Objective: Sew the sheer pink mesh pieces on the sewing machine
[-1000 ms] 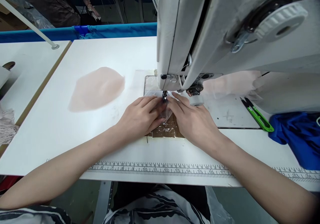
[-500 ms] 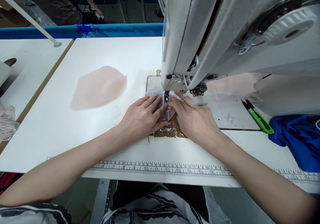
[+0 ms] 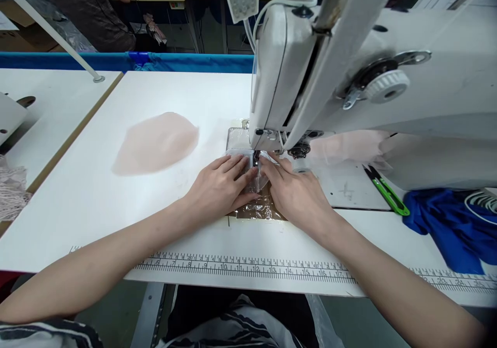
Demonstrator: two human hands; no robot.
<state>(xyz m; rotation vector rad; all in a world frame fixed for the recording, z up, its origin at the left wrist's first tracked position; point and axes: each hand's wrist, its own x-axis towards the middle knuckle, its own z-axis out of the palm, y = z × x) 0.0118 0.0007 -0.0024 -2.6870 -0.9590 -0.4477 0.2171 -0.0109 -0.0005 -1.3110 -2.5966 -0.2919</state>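
Under the sewing machine's needle area lies a small piece of sheer pale fabric [image 3: 261, 183]. My left hand [image 3: 220, 183] rests flat on its left side, fingers spread and pressing down beside the presser foot [image 3: 256, 157]. On the other side, my right hand [image 3: 297, 190] is closed at the fabric's right edge, its fingertips close to the foot; its thumb is partly hidden. Brown, shiny tape [image 3: 262, 211] covers the table surface beneath the fabric. The white sewing machine head [image 3: 272, 73] stands right above both hands.
A sheer pale pink fabric piece [image 3: 157, 143] lies on the left of the white table. Behind my right hand is more pink fabric [image 3: 349, 148]. Green thread snips [image 3: 388, 191] and blue cloth [image 3: 438, 223] lie at right. A printed ruler [image 3: 240, 267] runs along the front edge.
The camera view has tilted up slightly, showing more of the machine and the tables behind. Both hands keep nearly the same place at the presser foot.
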